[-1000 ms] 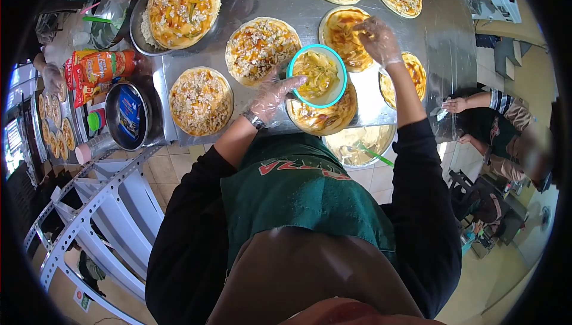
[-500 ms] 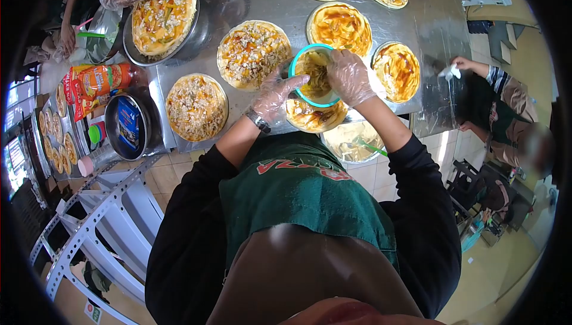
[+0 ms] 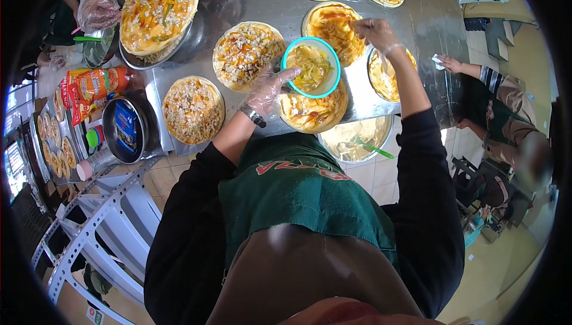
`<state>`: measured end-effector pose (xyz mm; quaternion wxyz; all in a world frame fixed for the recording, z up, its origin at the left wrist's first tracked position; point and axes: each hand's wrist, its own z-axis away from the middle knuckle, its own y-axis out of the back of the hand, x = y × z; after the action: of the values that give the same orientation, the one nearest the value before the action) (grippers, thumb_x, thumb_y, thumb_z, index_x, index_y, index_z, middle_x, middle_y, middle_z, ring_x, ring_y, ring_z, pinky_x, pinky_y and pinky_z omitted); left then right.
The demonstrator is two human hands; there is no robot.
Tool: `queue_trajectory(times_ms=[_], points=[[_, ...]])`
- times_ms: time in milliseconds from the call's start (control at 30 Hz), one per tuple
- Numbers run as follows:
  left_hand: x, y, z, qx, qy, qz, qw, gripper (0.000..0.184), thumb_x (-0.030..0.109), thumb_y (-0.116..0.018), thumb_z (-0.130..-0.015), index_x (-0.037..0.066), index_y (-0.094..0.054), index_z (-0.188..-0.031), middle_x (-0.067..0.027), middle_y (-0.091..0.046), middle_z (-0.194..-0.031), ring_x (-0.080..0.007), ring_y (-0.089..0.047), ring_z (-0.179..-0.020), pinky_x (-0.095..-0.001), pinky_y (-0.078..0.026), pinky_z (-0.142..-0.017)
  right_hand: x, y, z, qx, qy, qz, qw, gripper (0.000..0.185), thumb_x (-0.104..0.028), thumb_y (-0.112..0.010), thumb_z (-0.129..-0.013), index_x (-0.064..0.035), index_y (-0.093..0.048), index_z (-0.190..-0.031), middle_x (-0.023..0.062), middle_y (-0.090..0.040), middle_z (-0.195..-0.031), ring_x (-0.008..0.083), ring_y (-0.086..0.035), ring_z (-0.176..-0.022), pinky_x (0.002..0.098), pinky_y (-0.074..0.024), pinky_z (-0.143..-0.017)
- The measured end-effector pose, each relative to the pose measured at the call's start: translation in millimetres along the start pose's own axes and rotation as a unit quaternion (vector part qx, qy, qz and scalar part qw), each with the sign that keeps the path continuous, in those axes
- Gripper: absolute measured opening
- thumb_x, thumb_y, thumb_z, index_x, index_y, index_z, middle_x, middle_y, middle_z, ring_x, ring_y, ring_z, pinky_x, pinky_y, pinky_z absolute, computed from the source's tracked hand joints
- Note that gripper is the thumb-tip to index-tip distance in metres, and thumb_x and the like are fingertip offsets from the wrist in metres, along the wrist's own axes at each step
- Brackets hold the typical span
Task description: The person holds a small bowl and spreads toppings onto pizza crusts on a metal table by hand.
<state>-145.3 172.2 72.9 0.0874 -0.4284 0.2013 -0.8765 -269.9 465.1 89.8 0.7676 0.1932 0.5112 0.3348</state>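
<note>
My gloved left hand [image 3: 268, 86] grips a teal-rimmed bowl [image 3: 338, 75] of sliced yellow-green peppers by its side, thumb over the rim. The bowl is tilted toward me above a sauced pizza [image 3: 316, 113] at the table's front edge. My gloved right hand [image 3: 376, 34] hovers over another sauced pizza [image 3: 326, 24], fingers pinched together; whatever is between them is too small to make out. Under my right wrist lies a third sauced pizza [image 3: 382, 78], partly hidden. To the left, pizzas with crumbled white topping [image 3: 247, 54] lie on the metal table.
A co-worker's gloved hand [image 3: 98, 9] is beside a large topped pizza [image 3: 159, 12] on a pan at upper left. Another co-worker [image 3: 506, 104] holds a white cloth at right. Below the table edge is a basin of cream [image 3: 345, 146]; a dark pan [image 3: 122, 128] sits left.
My right hand has come out of the bowl and moved up and right over a sauced pizza. My left hand keeps its hold on the bowl. The far-left co-worker's hand has shifted left and down.
</note>
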Motion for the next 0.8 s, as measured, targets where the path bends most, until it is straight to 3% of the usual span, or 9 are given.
queue_trajectory(times_ms=[67, 167, 267, 333, 367, 533, 733, 800], points=[[0, 5, -2, 0.003, 0.005, -0.014, 1.000, 0.065, 0.024, -0.073, -0.081, 0.004, -0.043, -0.135, -0.0082, -0.061, -0.114, -0.0165, -0.062, -0.097, -0.0314, -0.054, -0.075, 6, -2, -34, 0.000, -0.025, -0.008, 1.000, 0.023, -0.020, -0.068, -0.085, -0.0050, -0.072, -0.102, 0.0094, -0.071, -0.082, 0.0143, -0.065, -0.068, 0.0292, -0.0527, -0.066], [1, 10, 0, 0.000, -0.008, 0.033, 0.999, 0.068, 0.024, -0.073, -0.081, 0.004, -0.040, -0.137, -0.0094, -0.060, -0.117, -0.0175, -0.062, -0.100, -0.0312, -0.053, -0.077, 17, -13, -83, 0.014, 0.019, 0.072, 0.997, 0.022, -0.022, -0.071, -0.080, -0.0064, -0.073, -0.096, 0.0093, -0.070, -0.078, 0.0152, -0.065, -0.065, 0.0294, -0.0524, -0.064], [11, 13, 6, 0.005, -0.003, 0.039, 0.999, 0.071, 0.023, -0.073, -0.081, 0.003, -0.038, -0.139, -0.0105, -0.059, -0.119, -0.0189, -0.062, -0.103, -0.0323, -0.053, -0.081, 36, -29, -118, 0.000, 0.041, 0.071, 0.997, 0.017, -0.022, -0.071, -0.075, -0.0091, -0.073, -0.085, 0.0109, -0.070, -0.078, 0.0203, -0.067, -0.068, 0.0324, -0.0528, -0.066], [13, 19, 6, -0.008, -0.015, 0.027, 0.999, 0.072, 0.025, -0.073, -0.080, 0.003, -0.038, -0.139, -0.0108, -0.059, -0.119, -0.0198, -0.062, -0.104, -0.0345, -0.053, -0.083, 29, -34, -124, 0.020, 0.050, 0.187, 0.981, 0.011, -0.019, -0.069, -0.074, -0.0114, -0.072, -0.082, 0.0132, -0.070, -0.081, 0.0274, -0.068, -0.074, 0.0372, -0.0532, -0.070], [13, 22, 7, -0.001, -0.014, 0.018, 1.000, 0.071, 0.027, -0.073, -0.080, 0.003, -0.039, -0.138, -0.0109, -0.059, -0.119, -0.0197, -0.061, -0.105, -0.0356, -0.053, -0.085, 26, -35, -125, 0.037, 0.058, 0.253, 0.965, 0.016, -0.014, -0.067, -0.074, -0.0139, -0.071, -0.089, 0.0150, -0.069, -0.088, 0.0323, -0.067, -0.082, 0.0398, -0.0526, -0.074], [13, 28, 6, -0.002, -0.015, 0.038, 0.999, 0.072, 0.029, -0.073, -0.080, 0.004, -0.040, -0.138, -0.0105, -0.059, -0.118, -0.0193, -0.061, -0.106, -0.0350, -0.052, -0.085, 30, -25, -111, 0.068, 0.105, 0.237, 0.964, 0.018, -0.010, -0.060, -0.077, -0.0082, -0.069, -0.093, 0.0176, -0.067, -0.089, 0.0335, -0.065, -0.081, 0.0385, -0.0508, -0.073], [17, 28, 5, -0.004, -0.010, 0.029, 1.000, 0.071, 0.030, -0.073, -0.080, 0.004, -0.040, -0.138, -0.0103, -0.059, -0.119, -0.0193, -0.060, -0.107, -0.0357, -0.051, -0.088, 35, -20, -97, 0.095, 0.049, 0.227, 0.968, 0.018, -0.013, -0.061, -0.077, -0.0123, -0.068, -0.093, 0.0170, -0.067, -0.094, 0.0339, -0.065, -0.091, 0.0405, -0.0509, -0.082], [14, 31, 2, -0.001, -0.011, 0.031, 0.999, 0.071, 0.030, -0.073, -0.080, 0.004, -0.041, -0.137, -0.0103, -0.059, -0.120, -0.0193, -0.060, -0.107, -0.0357, -0.051, -0.088, 41, -19, -88, 0.088, 0.073, 0.299, 0.947, 0.019, -0.020, -0.061, -0.079, -0.0134, -0.068, -0.096, 0.0160, -0.067, -0.096, 0.0333, -0.064, -0.093, 0.0409, -0.0503, -0.084]])
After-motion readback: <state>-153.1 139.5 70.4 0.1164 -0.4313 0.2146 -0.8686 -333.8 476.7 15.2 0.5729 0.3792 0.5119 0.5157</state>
